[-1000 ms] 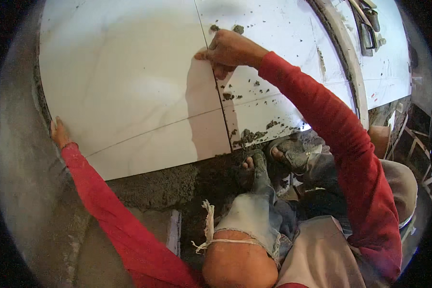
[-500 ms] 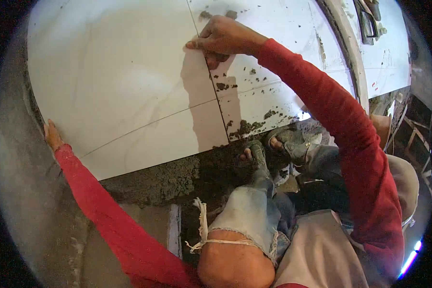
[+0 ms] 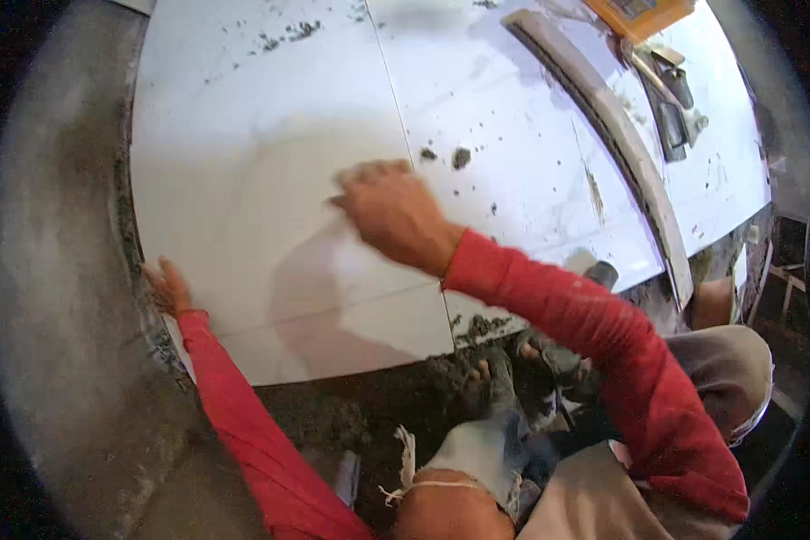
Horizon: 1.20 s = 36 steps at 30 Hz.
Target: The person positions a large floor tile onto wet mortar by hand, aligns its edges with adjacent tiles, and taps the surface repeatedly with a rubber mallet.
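A large white marbled floor tile (image 3: 216, 216) lies at the left, butted against more pale tiles along a thin dark joint. My left hand (image 3: 168, 288) rests at its left edge, fingers apart and nothing seen in them. Over the tile's right part, close to the joint, is my right hand (image 3: 396, 211). Its fingers look bent but are smeared by motion, and their undersides are hidden. Dark crumbs of mortar (image 3: 461, 158) are scattered on the tile just right of the joint.
A long pale straight bar (image 3: 625, 157) lies across the tiles at the right. Beyond it are a trowel-like tool (image 3: 670, 121) and a yellow container (image 3: 643, 13). Rough grey floor (image 3: 54, 270) borders the left side. My feet (image 3: 490, 378) are at the near tile edge.
My right hand has left the joint and moved onto the left tile, nearer to me. My left hand stays at the tile's left edge. The view has shifted, showing more of the far tiles.
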Each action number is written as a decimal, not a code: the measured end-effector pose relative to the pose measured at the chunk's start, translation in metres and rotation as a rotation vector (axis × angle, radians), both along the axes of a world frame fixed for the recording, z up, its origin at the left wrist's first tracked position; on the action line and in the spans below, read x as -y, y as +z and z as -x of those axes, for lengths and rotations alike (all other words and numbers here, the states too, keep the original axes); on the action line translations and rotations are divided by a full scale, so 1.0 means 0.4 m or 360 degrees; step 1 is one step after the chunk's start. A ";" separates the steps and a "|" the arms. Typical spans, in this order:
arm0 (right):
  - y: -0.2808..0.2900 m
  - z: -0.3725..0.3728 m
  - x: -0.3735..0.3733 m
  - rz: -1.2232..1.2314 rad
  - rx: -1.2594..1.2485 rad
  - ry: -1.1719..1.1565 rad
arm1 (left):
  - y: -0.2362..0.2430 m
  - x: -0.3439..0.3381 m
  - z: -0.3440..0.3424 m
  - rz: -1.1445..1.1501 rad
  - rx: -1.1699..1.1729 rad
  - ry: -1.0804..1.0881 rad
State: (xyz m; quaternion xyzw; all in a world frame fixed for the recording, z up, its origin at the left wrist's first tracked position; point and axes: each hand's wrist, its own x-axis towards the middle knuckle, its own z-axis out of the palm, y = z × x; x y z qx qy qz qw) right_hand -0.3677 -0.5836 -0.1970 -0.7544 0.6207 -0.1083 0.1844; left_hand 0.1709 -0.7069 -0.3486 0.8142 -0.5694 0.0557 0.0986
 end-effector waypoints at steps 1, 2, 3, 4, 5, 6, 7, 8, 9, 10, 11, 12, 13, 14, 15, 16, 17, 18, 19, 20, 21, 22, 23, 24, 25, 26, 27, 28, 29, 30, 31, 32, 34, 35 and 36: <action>0.010 -0.048 0.019 0.0519 0.0136 0.0005 | 0.009 -0.018 0.035 -0.0008 -0.0075 0.0095; 0.005 -0.077 0.031 0.0651 0.0232 0.0000 | 0.026 -0.026 0.065 -0.0001 -0.0118 0.0146; -0.010 -0.102 0.039 0.0738 0.0313 0.0018 | 0.049 -0.030 0.088 -0.0027 -0.0179 0.0178; -0.032 -0.118 0.045 0.0829 0.0390 0.0044 | 0.062 -0.036 0.109 -0.0015 -0.0215 0.0177; -0.064 -0.115 0.036 0.0698 0.0321 -0.0001 | 0.072 -0.034 0.123 0.0014 -0.0265 0.0167; -0.099 -0.104 0.021 0.0558 0.0254 -0.0048 | 0.080 -0.034 0.127 -0.0020 -0.0245 0.0159; -0.133 -0.096 0.014 0.0295 0.0127 -0.0085 | 0.084 -0.031 0.125 -0.0038 -0.0235 0.0135; -0.165 -0.099 0.014 0.0415 0.0090 -0.0104 | 0.084 -0.024 0.117 0.0011 -0.0221 0.0032; -0.192 -0.104 0.006 0.0388 0.0005 -0.0095 | 0.078 -0.031 0.104 -0.0032 -0.0213 0.0188; -0.212 -0.108 -0.010 0.0435 -0.0149 -0.0159 | 0.073 -0.019 0.092 -0.0006 -0.0210 0.0192; -0.228 -0.108 -0.011 0.0345 -0.0037 -0.0129 | 0.056 -0.012 0.091 -0.0058 -0.0272 0.0191; -0.235 -0.113 -0.011 0.0307 0.0012 -0.0114 | 0.047 -0.011 0.083 -0.0178 -0.0103 0.0109; -0.236 -0.108 0.002 0.0353 0.0075 -0.0112 | 0.029 -0.012 0.089 -0.0439 0.0660 -0.0072; -0.230 -0.090 0.017 0.0371 0.0080 0.0030 | 0.015 -0.017 0.097 -0.0673 0.1499 -0.0205; -0.214 -0.051 0.017 0.0327 0.0052 0.0177 | -0.002 -0.026 0.113 -0.0662 0.1432 -0.0245; -0.193 -0.001 0.037 0.0414 0.0021 0.0430 | -0.020 -0.044 0.133 -0.0260 0.0673 -0.0326; -0.160 0.065 0.062 0.0286 -0.0133 0.0707 | -0.032 -0.059 0.154 0.0010 0.0059 -0.0278; -0.117 0.148 0.056 -0.0024 -0.0011 0.0642 | -0.038 -0.074 0.172 0.0005 0.0129 -0.0335; -0.073 0.260 0.030 -0.0338 0.0064 0.0594 | -0.043 -0.089 0.187 -0.0060 0.0233 -0.0368; -0.033 0.379 -0.043 -0.0190 -0.0102 0.0649 | -0.042 -0.102 0.199 -0.0056 0.0419 -0.0446; 0.016 0.503 -0.139 -0.0307 -0.0281 0.0612 | -0.042 -0.112 0.214 -0.0133 0.0398 -0.0428; 0.069 0.597 -0.258 -0.0563 -0.0472 0.0472 | -0.043 -0.125 0.230 -0.0137 0.0458 -0.0446; 0.070 0.706 -0.388 -0.0713 -0.0496 0.0407 | -0.035 -0.131 0.246 -0.0125 0.0529 -0.0443; 0.086 0.766 -0.517 -0.1013 -0.0772 0.0311 | -0.034 -0.141 0.272 -0.0028 0.0372 -0.0407; 0.066 0.796 -0.646 -0.1077 -0.0803 0.0224 | -0.023 -0.144 0.300 0.0022 0.0251 -0.0321; 0.033 0.834 -0.766 -0.1121 -0.0842 0.0100 | -0.019 -0.163 0.336 -0.0005 0.0384 -0.0290; -0.002 0.832 -0.885 -0.1030 -0.0966 -0.0131 | -0.016 -0.185 0.383 0.0123 0.0359 -0.0254; -0.044 0.842 -0.960 -0.1279 -0.0923 -0.0180 | -0.004 -0.189 0.432 0.0127 0.0413 -0.0236; -0.091 0.820 -1.025 -0.1226 -0.0818 -0.0416 | 0.014 -0.197 0.474 0.0209 0.0224 -0.0316; -0.123 0.804 -1.063 -0.0997 -0.0699 -0.0447 | 0.029 -0.198 0.517 0.0228 0.0242 -0.0319; -0.129 0.786 -1.094 -0.0789 -0.0583 -0.0576 | 0.046 -0.200 0.549 0.0289 0.0134 -0.0358; -0.129 0.766 -1.101 -0.0731 -0.0496 -0.0632 | 0.064 -0.197 0.579 0.0253 0.0063 -0.0336; -0.067 0.726 -1.073 -0.0546 -0.0413 -0.0933 | 0.095 -0.172 0.621 0.0108 -0.0015 -0.0305; -0.025 0.716 -1.029 -0.0551 -0.0328 -0.0896 | 0.107 -0.161 0.634 0.0074 -0.0034 -0.0298; 0.031 0.702 -0.978 -0.0557 -0.0252 -0.0863 | 0.116 -0.146 0.645 0.0073 -0.0020 -0.0307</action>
